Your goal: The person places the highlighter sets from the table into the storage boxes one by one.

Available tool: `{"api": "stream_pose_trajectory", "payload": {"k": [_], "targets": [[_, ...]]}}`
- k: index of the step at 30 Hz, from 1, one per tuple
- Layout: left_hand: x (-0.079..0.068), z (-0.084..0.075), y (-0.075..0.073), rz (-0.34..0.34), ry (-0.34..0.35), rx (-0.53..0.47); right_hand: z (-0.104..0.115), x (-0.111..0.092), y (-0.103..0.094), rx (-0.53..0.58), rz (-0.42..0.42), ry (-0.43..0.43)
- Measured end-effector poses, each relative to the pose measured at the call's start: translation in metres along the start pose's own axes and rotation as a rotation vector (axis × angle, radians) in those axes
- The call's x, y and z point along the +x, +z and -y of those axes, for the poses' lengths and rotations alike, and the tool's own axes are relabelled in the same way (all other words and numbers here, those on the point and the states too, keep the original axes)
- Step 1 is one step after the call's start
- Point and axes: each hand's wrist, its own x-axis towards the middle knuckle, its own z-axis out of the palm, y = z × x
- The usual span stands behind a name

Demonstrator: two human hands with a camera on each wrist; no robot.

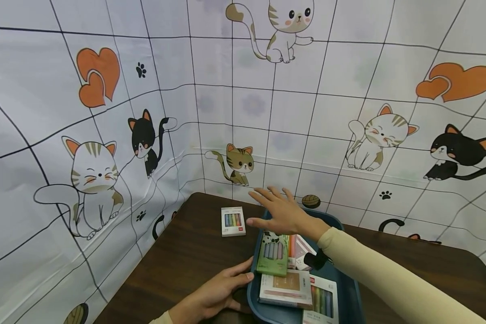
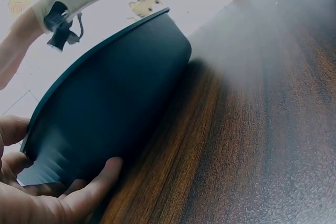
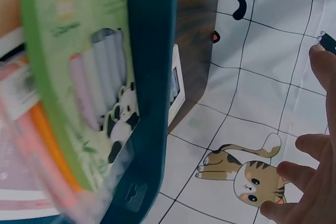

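In the head view my left hand [image 1: 218, 288] touches the outer left side of a blue plastic bin [image 1: 350, 288]. Its fingertips rest along the rim and wall, as the left wrist view also shows on the bin [image 2: 115, 87]. Above the bin's far part hovers my right hand [image 1: 285, 213], fingers spread, holding nothing. Inside lie a green box with pandas [image 1: 273, 256] and a window onto pastel sticks, a white-and-brown box [image 1: 285, 288], a white box of coloured sticks [image 1: 321, 299] and a pink-and-white pack [image 1: 303, 249], partly covered.
A white box with a window onto coloured sticks [image 1: 233, 221] lies on the dark wooden table [image 1: 194, 243], left of the bin's far end. White cloth printed with cats and grid lines [image 1: 291, 108] hangs behind and to the left. A black strap device [image 1: 317, 259] is on my right wrist.
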Motion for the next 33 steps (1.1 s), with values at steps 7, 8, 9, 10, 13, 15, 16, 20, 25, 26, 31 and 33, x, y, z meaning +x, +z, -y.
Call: {"api": "stream_pose_trajectory", "payload": {"k": [7, 8, 9, 10, 13, 15, 16, 20, 25, 26, 31, 33], "targets": [[0.002, 0.000, 0.001, -0.009, -0.007, 0.005, 0.003, 0.022, 0.010, -0.011, 0.060, 0.019], [0.002, 0.000, 0.001, -0.009, -0.008, 0.006, 0.002, 0.023, 0.012, -0.008, 0.064, 0.019], [0.003, 0.000, 0.002, -0.009, -0.007, 0.006, 0.002, 0.025, 0.013, -0.008, 0.071, 0.021], [0.003, 0.001, 0.002, -0.007, -0.007, 0.007, 0.002, 0.025, 0.014, -0.006, 0.073, 0.021], [0.004, 0.001, 0.002, -0.002, -0.003, 0.009, 0.000, 0.024, 0.016, -0.002, 0.088, 0.030], [0.004, 0.001, 0.002, -0.003, -0.001, 0.014, -0.001, 0.022, 0.016, -0.003, 0.094, 0.032], [0.003, 0.001, 0.001, -0.004, -0.001, 0.016, -0.002, 0.021, 0.016, -0.002, 0.098, 0.036], [0.002, -0.001, 0.001, -0.009, 0.002, 0.015, -0.009, 0.012, 0.013, 0.002, 0.092, 0.054], [0.003, 0.000, 0.002, -0.017, 0.000, 0.010, -0.028, -0.007, 0.011, 0.007, 0.059, 0.075], [0.003, 0.000, 0.002, -0.020, -0.002, 0.012, -0.032, -0.011, 0.011, 0.012, 0.054, 0.082], [0.003, 0.000, 0.002, -0.030, -0.013, 0.015, -0.056, -0.039, 0.016, 0.013, 0.024, 0.124], [0.003, 0.001, 0.002, -0.036, -0.016, 0.016, -0.066, -0.050, 0.018, 0.015, 0.015, 0.141]]}}
